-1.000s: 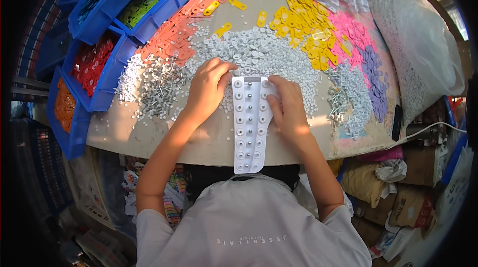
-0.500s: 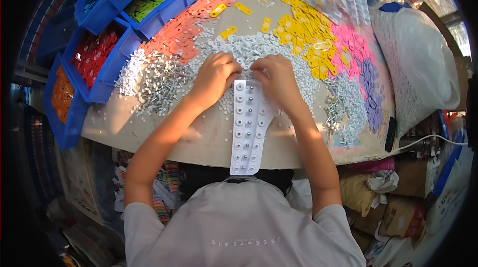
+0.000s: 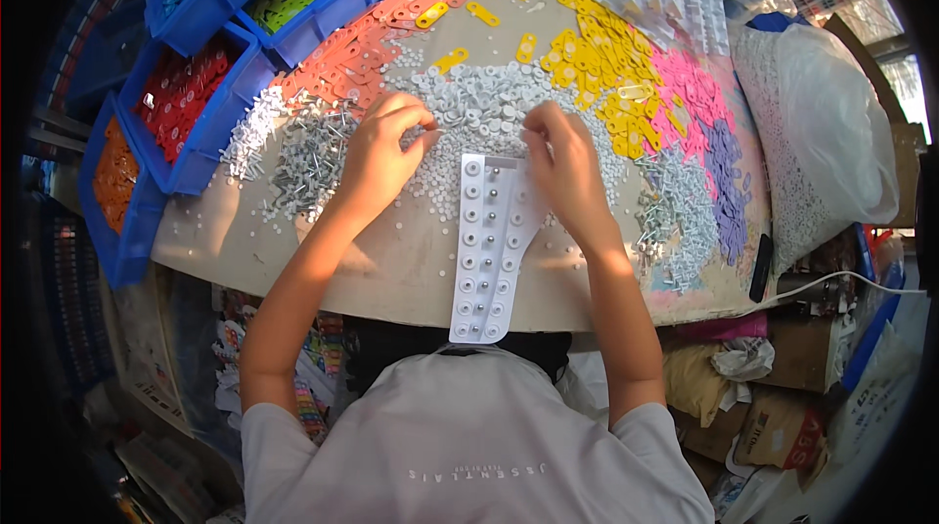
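Observation:
A white plastic strip fixture (image 3: 481,250) lies lengthwise in front of me, with round white seats along both sides and small metal heads down its middle. My left hand (image 3: 386,148) is up and left of its far end, thumb and fingertips drawn together in a pinch. To the right of that end, my right hand (image 3: 562,157) also pinches, its fingertips over the edge of the small white parts. Whatever either pinch contains is too small to make out. Between and beyond the hands spreads a heap of round white caps (image 3: 479,99), with smaller white discs around it.
Metal pins (image 3: 311,167) lie left, more pins (image 3: 677,216) right. Coral (image 3: 342,65), yellow (image 3: 597,55), pink (image 3: 693,94) and purple straps (image 3: 726,192) ring the table. Blue bins (image 3: 220,123) stand left; a white plastic bag (image 3: 822,123) stands right.
My hands have moved apart from above the strip's far end: the left toward the left and slightly nearer, the right a little rightward. The strip stays in place.

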The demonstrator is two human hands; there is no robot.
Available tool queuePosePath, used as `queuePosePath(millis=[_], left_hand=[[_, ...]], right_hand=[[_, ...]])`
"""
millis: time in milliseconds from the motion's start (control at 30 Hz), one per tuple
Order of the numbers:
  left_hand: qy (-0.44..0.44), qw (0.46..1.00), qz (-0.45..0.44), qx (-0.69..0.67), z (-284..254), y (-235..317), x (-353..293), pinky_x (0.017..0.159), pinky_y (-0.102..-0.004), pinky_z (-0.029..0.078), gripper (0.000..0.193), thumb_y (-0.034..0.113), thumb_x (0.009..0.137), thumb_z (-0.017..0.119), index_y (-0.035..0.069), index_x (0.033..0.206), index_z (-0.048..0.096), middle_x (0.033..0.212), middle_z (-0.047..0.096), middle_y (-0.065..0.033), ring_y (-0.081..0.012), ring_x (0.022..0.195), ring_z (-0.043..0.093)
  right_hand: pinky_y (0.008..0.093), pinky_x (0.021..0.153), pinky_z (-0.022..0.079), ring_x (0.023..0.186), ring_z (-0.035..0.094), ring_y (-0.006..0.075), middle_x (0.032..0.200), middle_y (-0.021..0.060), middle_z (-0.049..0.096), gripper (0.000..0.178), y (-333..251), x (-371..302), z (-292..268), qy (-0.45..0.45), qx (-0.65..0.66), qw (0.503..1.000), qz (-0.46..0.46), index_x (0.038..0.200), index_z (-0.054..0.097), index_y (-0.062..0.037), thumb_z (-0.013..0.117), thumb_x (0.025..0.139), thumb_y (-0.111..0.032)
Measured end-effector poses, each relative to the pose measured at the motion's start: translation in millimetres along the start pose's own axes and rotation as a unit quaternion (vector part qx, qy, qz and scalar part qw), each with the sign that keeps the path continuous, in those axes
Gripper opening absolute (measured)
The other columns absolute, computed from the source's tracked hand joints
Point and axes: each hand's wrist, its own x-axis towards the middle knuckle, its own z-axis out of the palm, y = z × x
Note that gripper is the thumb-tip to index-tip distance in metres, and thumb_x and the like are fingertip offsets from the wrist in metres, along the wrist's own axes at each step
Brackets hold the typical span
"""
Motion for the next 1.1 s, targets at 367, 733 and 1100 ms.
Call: queuePosePath(millis=[367, 733, 1100], left_hand=[[-0.176, 0.946, -0.159, -0.221, -20.2, 55.0, -48.1, 0.071, -0.0253, 0.045, 0.010, 0.006, 0.092, 0.070, 0.001, 0.100, 0.074, 0.090, 0.064, -0.0025, -0.0104, 0.082, 0.057], [-0.290, 0.936, -0.084, -0.183, -15.8, 82.1, -95.1, 0.078, -0.0362, 0.050, 0.009, 0.006, 0.087, 0.070, 0.002, 0.095, 0.069, 0.092, 0.063, -0.0079, -0.0250, 0.092, 0.060], [-0.182, 0.975, -0.049, -0.116, -3.9, 83.2, -112.7, 0.066, -0.0376, 0.049, 0.011, 0.012, 0.084, 0.074, 0.006, 0.091, 0.067, 0.084, 0.061, -0.0059, -0.0266, 0.077, 0.060]], right_hand=[[0.0365, 0.088, 0.047, 0.097, 0.060, 0.0285, 0.094, 0.0123, 0.066, 0.007, -41.1, -97.9, -34.1, -0.086, 0.047, 0.992, 0.085, 0.095, 0.068, 0.0005, 0.066, 0.088, -0.001], [0.0398, 0.083, 0.044, 0.090, 0.055, 0.0297, 0.089, 0.0094, 0.063, 0.009, -57.1, -134.0, -24.6, -0.151, 0.065, 0.983, 0.076, 0.097, 0.065, -0.0042, 0.066, 0.088, -0.005], [0.0410, 0.080, 0.046, 0.090, 0.054, 0.0312, 0.094, 0.0106, 0.060, 0.015, -49.9, -155.2, -2.6, -0.074, 0.040, 0.994, 0.066, 0.097, 0.062, -0.0041, 0.069, 0.084, 0.000]])
